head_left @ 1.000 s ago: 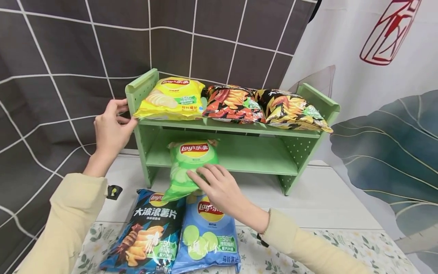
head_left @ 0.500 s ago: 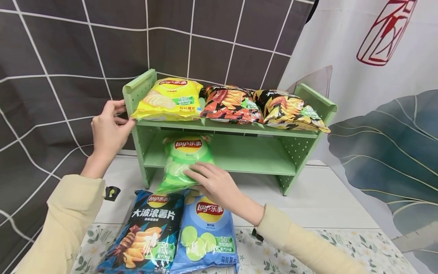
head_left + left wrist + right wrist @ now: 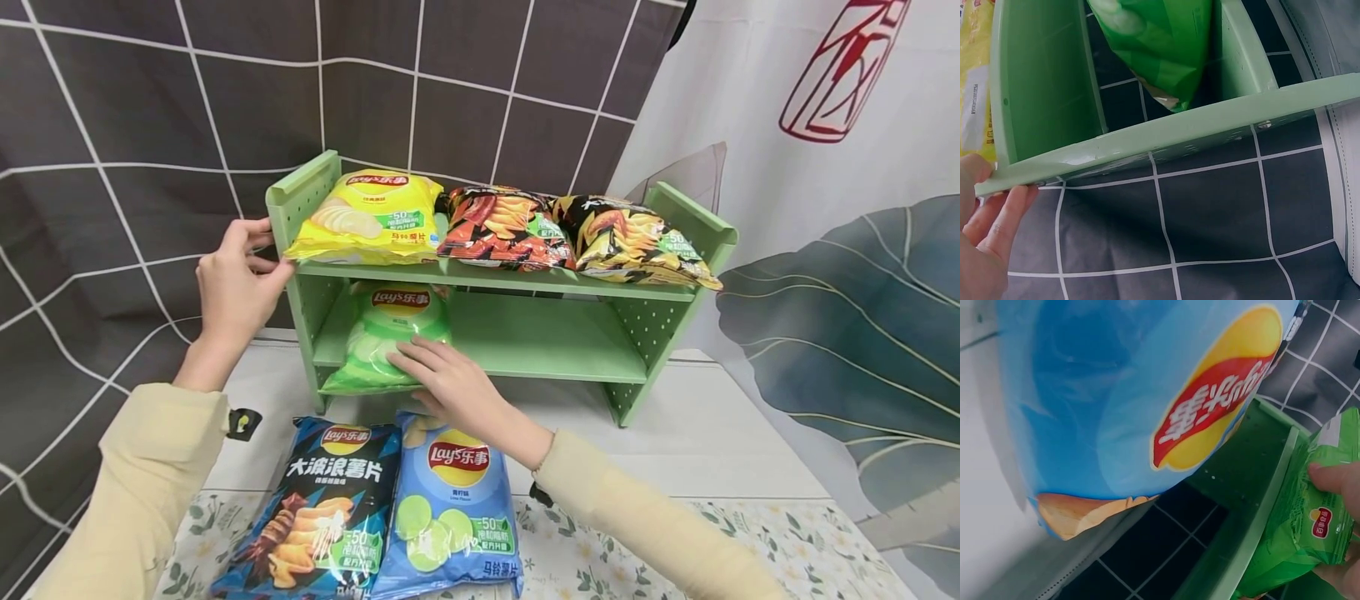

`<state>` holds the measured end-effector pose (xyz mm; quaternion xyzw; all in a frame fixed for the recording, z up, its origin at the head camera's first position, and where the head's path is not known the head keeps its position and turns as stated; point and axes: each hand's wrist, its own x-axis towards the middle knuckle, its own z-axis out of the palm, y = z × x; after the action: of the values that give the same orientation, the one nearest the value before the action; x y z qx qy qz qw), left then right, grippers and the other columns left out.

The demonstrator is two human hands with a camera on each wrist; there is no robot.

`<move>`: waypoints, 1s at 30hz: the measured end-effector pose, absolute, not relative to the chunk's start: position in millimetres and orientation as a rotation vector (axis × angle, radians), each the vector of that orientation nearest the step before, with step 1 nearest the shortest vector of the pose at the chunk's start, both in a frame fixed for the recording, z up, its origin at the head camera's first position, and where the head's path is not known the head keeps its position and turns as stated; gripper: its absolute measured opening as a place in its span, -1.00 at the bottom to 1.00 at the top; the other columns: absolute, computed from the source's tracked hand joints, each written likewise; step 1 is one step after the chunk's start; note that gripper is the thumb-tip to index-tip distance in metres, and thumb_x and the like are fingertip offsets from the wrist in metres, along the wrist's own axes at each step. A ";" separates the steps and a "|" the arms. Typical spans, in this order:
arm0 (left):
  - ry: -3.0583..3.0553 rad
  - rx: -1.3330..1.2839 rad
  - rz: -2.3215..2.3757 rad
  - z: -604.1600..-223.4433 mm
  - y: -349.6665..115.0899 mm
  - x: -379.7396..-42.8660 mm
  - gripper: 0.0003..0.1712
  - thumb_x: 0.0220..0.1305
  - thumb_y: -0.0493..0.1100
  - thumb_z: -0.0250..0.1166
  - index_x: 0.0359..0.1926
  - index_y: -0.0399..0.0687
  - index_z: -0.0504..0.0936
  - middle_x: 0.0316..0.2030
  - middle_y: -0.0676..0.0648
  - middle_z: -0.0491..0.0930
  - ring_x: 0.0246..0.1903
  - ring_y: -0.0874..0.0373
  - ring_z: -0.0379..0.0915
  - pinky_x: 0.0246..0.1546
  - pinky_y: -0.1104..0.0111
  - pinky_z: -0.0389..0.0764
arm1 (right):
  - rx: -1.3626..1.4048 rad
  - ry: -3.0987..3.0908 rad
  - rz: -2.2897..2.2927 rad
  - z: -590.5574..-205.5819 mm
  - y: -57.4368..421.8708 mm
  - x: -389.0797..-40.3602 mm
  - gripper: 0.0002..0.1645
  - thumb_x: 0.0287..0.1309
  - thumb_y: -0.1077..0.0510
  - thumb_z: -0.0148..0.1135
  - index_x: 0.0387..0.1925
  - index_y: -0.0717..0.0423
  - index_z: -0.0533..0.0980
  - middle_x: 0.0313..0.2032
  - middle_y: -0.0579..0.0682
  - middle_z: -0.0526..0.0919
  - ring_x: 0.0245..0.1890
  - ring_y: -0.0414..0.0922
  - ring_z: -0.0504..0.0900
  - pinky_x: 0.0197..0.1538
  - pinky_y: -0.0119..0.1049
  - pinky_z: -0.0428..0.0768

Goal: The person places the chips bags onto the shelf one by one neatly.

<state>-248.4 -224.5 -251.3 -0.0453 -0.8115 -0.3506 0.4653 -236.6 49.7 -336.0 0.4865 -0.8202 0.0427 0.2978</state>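
Observation:
A green Lay's chip bag (image 3: 367, 342) leans into the lower left of a two-tier green shelf rack (image 3: 555, 337), its bottom edge sticking out past the lower board's front. My right hand (image 3: 461, 387) holds it; in the right wrist view the thumb (image 3: 1332, 477) lies on one face and fingers on the other. My left hand (image 3: 238, 287) grips the front edge of the rack's left side panel (image 3: 1166, 134), thumb on one side and fingers around the other. Right beside that thumb, a yellow chip bag (image 3: 371, 218) lies on the top board.
A red chip bag (image 3: 510, 229) and a black-and-yellow one (image 3: 641, 246) share the top board. On the table (image 3: 675, 458), in front of the rack, lie a dark blue chip bag (image 3: 315, 508) and a light blue one (image 3: 453, 517). A dark checked curtain (image 3: 247, 100) hangs behind.
The green chip bag has moved up, left and inward with my right hand, from over the two blue bags onto the lower board. My left hand keeps its grip on the rack.

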 end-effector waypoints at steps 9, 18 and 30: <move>-1.996 -0.104 -0.861 -251.1 -225.3 -248.2 -0.57 0.13 -0.25 0.32 0.05 -0.25 0.52 -0.07 -0.25 0.68 -0.53 0.97 0.17 -0.10 0.26 0.52 | 1.321 -2.247 0.141 -336.2 38.2 -251.4 -0.21 0.08 0.23 0.36 0.36 0.07 0.29 0.31 0.07 0.42 0.36 0.03 0.32 0.35 -0.12 0.31; -2.004 -0.102 -0.871 -251.1 -226.7 -248.7 -0.56 0.12 -0.24 0.33 0.05 -0.25 0.52 -0.06 -0.25 0.67 -0.53 0.97 0.18 -0.09 0.44 0.51 | 1.328 -2.327 0.107 -336.0 32.5 -260.3 -0.16 0.11 0.24 0.33 0.41 0.05 0.22 0.39 0.05 0.31 0.43 0.02 0.21 0.38 -0.06 0.26; -2.014 -0.108 -0.879 -251.3 -226.7 -248.8 -0.55 0.13 -0.24 0.32 0.06 -0.25 0.51 -0.04 -0.25 0.67 -0.53 0.96 0.18 -0.25 0.79 0.25 | 1.302 -2.334 0.072 -336.0 26.4 -266.9 -0.18 0.17 0.13 0.30 0.42 0.02 0.20 0.40 0.03 0.30 0.44 0.00 0.20 0.40 -0.09 0.24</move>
<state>-248.8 -226.7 -251.3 -0.0438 -0.8160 -0.3560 0.4534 -266.9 26.4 -336.0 0.4739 -0.8491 0.0263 0.2320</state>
